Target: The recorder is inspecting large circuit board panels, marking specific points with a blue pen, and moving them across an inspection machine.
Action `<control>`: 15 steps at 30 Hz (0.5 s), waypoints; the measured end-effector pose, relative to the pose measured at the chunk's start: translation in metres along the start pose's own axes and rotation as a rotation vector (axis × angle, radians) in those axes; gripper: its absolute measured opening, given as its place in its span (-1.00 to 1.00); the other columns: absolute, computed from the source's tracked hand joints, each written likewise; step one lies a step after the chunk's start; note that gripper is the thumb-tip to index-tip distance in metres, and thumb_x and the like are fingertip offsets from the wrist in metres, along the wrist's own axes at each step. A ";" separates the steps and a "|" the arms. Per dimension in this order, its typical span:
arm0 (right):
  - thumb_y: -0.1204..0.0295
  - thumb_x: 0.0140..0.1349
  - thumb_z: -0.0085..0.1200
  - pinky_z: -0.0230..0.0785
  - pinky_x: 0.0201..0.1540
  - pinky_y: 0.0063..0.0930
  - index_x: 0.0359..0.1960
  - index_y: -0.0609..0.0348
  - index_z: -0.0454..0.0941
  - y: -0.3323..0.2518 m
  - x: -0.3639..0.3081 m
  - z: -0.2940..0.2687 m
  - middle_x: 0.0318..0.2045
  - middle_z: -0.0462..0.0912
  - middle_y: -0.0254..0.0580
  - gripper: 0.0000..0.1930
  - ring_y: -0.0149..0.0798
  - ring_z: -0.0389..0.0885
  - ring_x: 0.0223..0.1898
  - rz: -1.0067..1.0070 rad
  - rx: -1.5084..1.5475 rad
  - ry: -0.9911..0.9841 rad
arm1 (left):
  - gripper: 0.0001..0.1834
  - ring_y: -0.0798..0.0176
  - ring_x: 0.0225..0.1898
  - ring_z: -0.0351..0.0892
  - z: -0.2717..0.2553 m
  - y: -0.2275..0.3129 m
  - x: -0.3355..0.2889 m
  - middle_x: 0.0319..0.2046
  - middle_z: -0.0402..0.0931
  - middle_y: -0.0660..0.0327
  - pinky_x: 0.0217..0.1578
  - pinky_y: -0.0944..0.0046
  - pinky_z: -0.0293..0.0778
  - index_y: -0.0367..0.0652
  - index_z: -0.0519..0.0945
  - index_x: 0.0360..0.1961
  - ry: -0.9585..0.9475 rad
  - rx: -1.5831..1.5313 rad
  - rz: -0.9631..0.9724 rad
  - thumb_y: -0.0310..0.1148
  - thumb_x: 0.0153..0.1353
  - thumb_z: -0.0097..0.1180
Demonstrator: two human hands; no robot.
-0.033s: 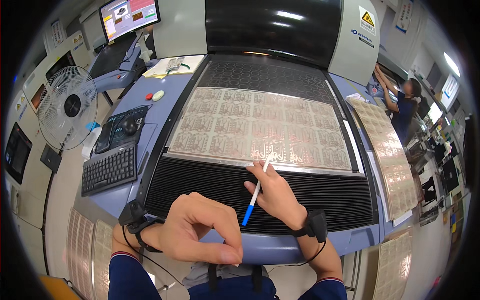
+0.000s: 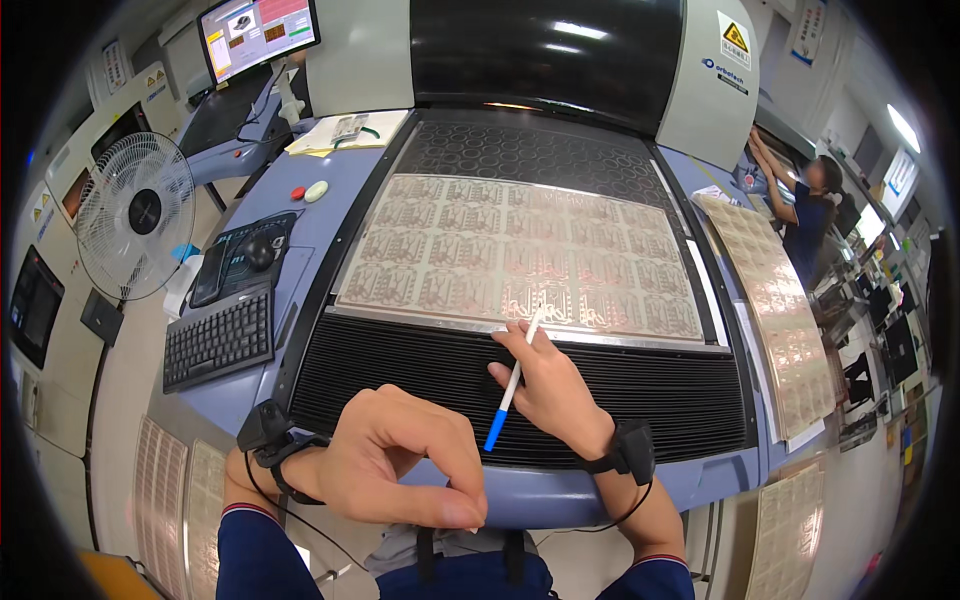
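- The right hand (image 2: 553, 385) holds a slim white pen with a blue end (image 2: 512, 382) in a writing pinch, thumb and first fingers closed around the barrel about midway, the other fingers curled under. The white tip points toward twelve o'clock and touches, or nearly touches, the near edge of the copper-patterned panel (image 2: 520, 255); I cannot tell which.
- That panel lies flat on the dark perforated bed (image 2: 530, 150) of the big inspection machine, straight ahead at twelve o'clock, its near edge along a bright metal strip (image 2: 440, 322) just above the black ribbed front deck (image 2: 420, 375).
- The left hand (image 2: 395, 460) hovers at about seven o'clock from the pen, over the machine's blue front rim (image 2: 540, 497). Its fingers are bent in a loose claw with the thumb stretched below; it holds nothing.
- The pen looks light and stiff, smooth enough to slip, so a grip near the middle or closer to the tip seems best for fine control.
- The panel looks very thin, wide and light, likely floppy and easy to crease or scratch. I would lift it by two opposite bare edges, never by the etched pattern.
- More panels of the same kind lie at three o'clock (image 2: 775, 310), and another person (image 2: 805, 205) works at two o'clock.
- A keyboard (image 2: 218, 340) sits at nine o'clock, a fan (image 2: 135, 215) at ten.
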State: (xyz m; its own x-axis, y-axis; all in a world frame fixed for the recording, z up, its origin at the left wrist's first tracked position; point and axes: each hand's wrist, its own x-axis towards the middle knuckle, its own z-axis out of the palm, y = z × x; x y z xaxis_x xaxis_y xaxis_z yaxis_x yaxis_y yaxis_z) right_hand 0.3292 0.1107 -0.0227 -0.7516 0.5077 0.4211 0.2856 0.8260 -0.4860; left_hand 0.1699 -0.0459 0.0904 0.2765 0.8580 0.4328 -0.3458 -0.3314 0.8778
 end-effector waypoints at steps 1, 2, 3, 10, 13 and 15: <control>0.40 0.25 0.17 0.45 0.06 -0.08 0.07 0.26 0.43 0.000 0.000 0.000 0.07 0.46 0.37 -0.61 0.31 0.44 0.13 0.005 0.010 -0.003 | -0.92 0.30 -0.43 0.62 0.000 0.001 0.000 -0.43 0.68 0.08 -0.41 0.41 0.45 -0.36 0.69 -0.38 0.000 0.001 -0.012 -0.60 0.07 0.33; 0.40 0.25 0.17 0.44 0.08 -0.08 0.07 0.26 0.43 -0.001 0.000 0.000 0.07 0.46 0.36 -0.61 0.31 0.44 0.14 0.011 0.019 -0.005 | -0.92 0.30 -0.43 0.62 0.001 0.001 0.000 -0.43 0.68 0.08 -0.41 0.41 0.45 -0.36 0.69 -0.38 0.000 0.000 -0.013 -0.60 0.07 0.33; 0.40 0.25 0.17 0.44 0.08 -0.08 0.07 0.26 0.43 -0.001 0.000 0.000 0.07 0.46 0.36 -0.61 0.31 0.44 0.14 0.013 0.020 -0.004 | -0.90 0.29 -0.42 0.63 0.001 0.001 0.001 -0.42 0.68 0.06 -0.40 0.41 0.46 -0.36 0.70 -0.35 -0.004 0.011 -0.015 -0.61 0.07 0.33; 0.38 0.26 0.16 0.41 0.13 -0.09 0.07 0.26 0.42 -0.001 -0.001 0.000 0.09 0.46 0.38 -0.61 0.28 0.42 0.17 0.014 0.024 -0.017 | -0.78 0.31 -0.40 0.67 0.000 0.002 0.003 -0.41 0.70 0.05 -0.37 0.44 0.50 -0.38 0.70 -0.17 -0.077 0.079 -0.024 -0.61 0.11 0.29; 0.37 0.26 0.16 0.41 0.13 -0.09 0.07 0.26 0.42 -0.001 -0.001 0.000 0.09 0.46 0.39 -0.61 0.27 0.41 0.18 0.015 0.023 -0.021 | -0.75 0.31 -0.39 0.68 0.002 0.005 0.005 -0.40 0.70 0.07 -0.34 0.43 0.52 -0.38 0.68 -0.11 -0.097 0.092 -0.018 -0.61 0.15 0.24; 0.37 0.26 0.16 0.41 0.13 -0.09 0.07 0.26 0.42 -0.001 -0.001 -0.001 0.09 0.46 0.39 -0.61 0.27 0.42 0.18 0.017 0.021 -0.023 | -0.75 0.31 -0.38 0.68 0.003 0.006 0.005 -0.39 0.70 0.07 -0.33 0.42 0.53 -0.39 0.67 -0.09 -0.107 0.086 -0.024 -0.61 0.17 0.22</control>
State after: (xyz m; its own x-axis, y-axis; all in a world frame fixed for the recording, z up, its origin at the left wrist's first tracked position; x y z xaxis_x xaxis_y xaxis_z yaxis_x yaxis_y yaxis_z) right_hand 0.3299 0.1097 -0.0222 -0.7602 0.5156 0.3954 0.2858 0.8118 -0.5091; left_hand 0.1718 -0.0443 0.0985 0.3793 0.8209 0.4268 -0.2609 -0.3477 0.9006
